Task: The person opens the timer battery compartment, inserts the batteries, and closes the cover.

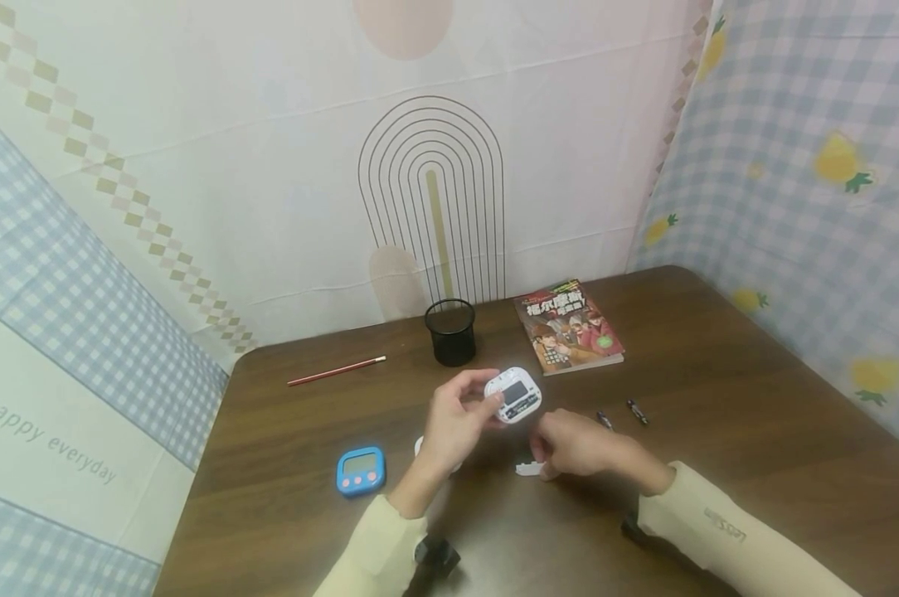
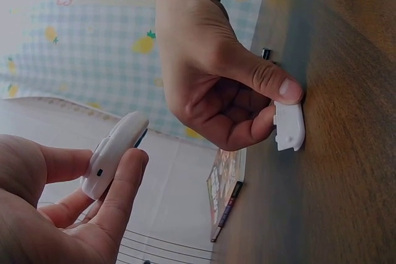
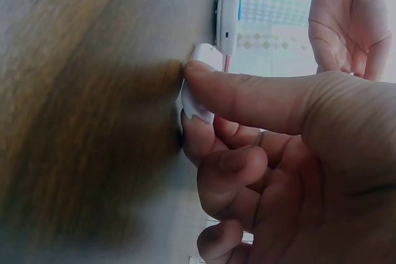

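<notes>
My left hand (image 1: 449,423) grips a white kitchen timer (image 1: 522,394) by its edge above the table, thumb on one face and fingers behind. The face toward the head camera shows a dark panel and an uncovered slot that looks like a battery bay. In the left wrist view this timer (image 2: 114,156) appears edge-on. My right hand (image 1: 572,444), low over the tabletop, pinches a small white battery cover (image 1: 528,469) between thumb and index finger. The cover (image 2: 289,125) has small tabs along one edge. Right of that hand lie two dark batteries, one (image 1: 637,412) in full view, the other (image 1: 605,420) partly hidden.
A blue timer (image 1: 361,471) lies on the wooden table (image 1: 308,531) at left. Another white timer (image 3: 229,20) is mostly hidden behind my left wrist in the head view. Farther back are a red pencil (image 1: 336,371), a black mesh pen cup (image 1: 452,336) and a book (image 1: 569,327).
</notes>
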Available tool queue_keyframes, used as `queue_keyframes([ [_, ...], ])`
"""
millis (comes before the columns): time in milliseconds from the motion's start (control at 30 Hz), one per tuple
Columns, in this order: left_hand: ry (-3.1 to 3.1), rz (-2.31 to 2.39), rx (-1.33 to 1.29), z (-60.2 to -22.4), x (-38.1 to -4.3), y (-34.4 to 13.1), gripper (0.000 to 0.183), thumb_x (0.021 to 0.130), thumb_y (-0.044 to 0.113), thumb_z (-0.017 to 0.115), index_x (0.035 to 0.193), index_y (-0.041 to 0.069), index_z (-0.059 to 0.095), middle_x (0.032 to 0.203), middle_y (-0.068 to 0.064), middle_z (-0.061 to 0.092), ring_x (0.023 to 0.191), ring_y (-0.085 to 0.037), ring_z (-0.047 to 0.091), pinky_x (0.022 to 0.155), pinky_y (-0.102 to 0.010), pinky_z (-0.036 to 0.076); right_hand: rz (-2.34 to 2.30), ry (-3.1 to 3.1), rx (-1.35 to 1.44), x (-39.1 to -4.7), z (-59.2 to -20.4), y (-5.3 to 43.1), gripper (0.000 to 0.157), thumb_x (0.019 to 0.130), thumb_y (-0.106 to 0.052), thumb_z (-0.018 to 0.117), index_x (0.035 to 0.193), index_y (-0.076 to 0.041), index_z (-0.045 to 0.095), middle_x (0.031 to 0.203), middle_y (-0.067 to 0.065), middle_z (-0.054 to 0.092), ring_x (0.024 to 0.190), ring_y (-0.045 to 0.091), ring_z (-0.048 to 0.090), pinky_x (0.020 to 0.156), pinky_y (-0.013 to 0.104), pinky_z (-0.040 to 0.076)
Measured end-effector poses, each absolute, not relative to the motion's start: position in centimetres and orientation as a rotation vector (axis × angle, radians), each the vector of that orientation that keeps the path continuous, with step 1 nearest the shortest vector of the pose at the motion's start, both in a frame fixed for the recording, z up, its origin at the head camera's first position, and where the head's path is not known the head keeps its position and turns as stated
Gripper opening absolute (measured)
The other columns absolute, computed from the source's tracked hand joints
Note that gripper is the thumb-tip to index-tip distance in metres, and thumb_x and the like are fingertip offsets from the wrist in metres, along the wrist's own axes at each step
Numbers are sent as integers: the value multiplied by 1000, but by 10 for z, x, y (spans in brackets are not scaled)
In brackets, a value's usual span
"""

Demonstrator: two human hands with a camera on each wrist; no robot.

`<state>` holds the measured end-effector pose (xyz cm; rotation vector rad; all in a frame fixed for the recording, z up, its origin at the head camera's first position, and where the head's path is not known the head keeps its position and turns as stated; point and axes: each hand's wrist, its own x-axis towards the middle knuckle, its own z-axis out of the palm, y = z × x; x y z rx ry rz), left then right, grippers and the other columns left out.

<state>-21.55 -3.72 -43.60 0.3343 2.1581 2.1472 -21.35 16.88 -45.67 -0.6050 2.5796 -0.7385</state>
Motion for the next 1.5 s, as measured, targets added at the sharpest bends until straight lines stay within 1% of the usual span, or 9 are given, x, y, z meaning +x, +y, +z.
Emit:
queue_keyframes([
  [300, 2150, 2154, 326, -435, -215, -37, 32, 96, -5, 70, 128, -4, 69, 111, -25, 69, 85, -22, 76, 74, -44, 69, -802, 2554, -709, -217, -461, 173, 25, 78, 0, 84, 75, -16, 66, 67, -6, 59, 62, 12, 53, 55, 25, 43],
  [500, 2158, 2144, 315, -434, -215, -37, 32, 96, -5, 70, 128, -4, 69, 112, -25, 69, 84, -22, 76, 76, -49, 68, -874, 2489, -775, -219, -459, 175, 22, 83, 2, 80, 79, -14, 66, 69, -6, 58, 63, 9, 52, 56, 23, 43],
  [633, 2158, 2142, 311, -434, -215, -37, 31, 97, -5, 70, 128, -3, 69, 112, -25, 69, 84, -22, 76, 76, -48, 68, -907, 2444, -800, -221, -460, 176, 20, 86, 2, 78, 82, -15, 66, 71, -7, 59, 64, 8, 52, 56, 23, 43],
  [833, 2144, 2168, 311, -434, -215, -37, 32, 96, -5, 70, 128, -5, 69, 111, -25, 70, 84, -22, 76, 73, -43, 69, -992, 2413, -824, -227, -462, 180, 16, 90, 0, 75, 88, -15, 69, 75, -6, 62, 66, 9, 55, 59, 23, 48],
  [1000, 2144, 2172, 314, -434, -216, -37, 32, 96, -6, 70, 128, -6, 69, 111, -25, 70, 83, -22, 75, 72, -41, 69, -1084, 2405, -811, -230, -460, 182, 11, 92, -1, 73, 93, -11, 70, 80, -3, 65, 71, 13, 59, 63, 26, 53],
  [1167, 2134, 2182, 310, -433, -216, -38, 33, 95, -7, 70, 128, -6, 68, 110, -25, 70, 83, -21, 75, 72, -41, 69, -1210, 2342, -766, -232, -457, 183, 6, 95, -2, 71, 98, -5, 69, 84, 3, 69, 71, 18, 66, 64, 33, 60],
  [1300, 2109, 2202, 300, -432, -217, -38, 33, 95, -7, 70, 128, -7, 68, 111, -25, 69, 84, -21, 76, 74, -42, 69, -1295, 2304, -749, -234, -456, 184, 10, 97, -3, 70, 107, -1, 70, 88, 6, 71, 70, 22, 68, 63, 36, 63],
  [1400, 2105, 2200, 304, -431, -217, -39, 32, 96, -7, 69, 128, -7, 68, 112, -26, 69, 86, -22, 76, 74, -42, 69, -1337, 2332, -728, -235, -455, 185, 14, 98, -6, 71, 112, -1, 72, 90, 6, 72, 72, 23, 67, 63, 34, 62],
  [1500, 2111, 2196, 314, -432, -217, -39, 32, 97, -6, 68, 128, -7, 67, 113, -26, 69, 89, -24, 77, 75, -43, 69, -1374, 2367, -682, -237, -453, 186, 17, 98, -10, 73, 112, -3, 75, 91, 5, 73, 77, 23, 66, 66, 32, 60],
])
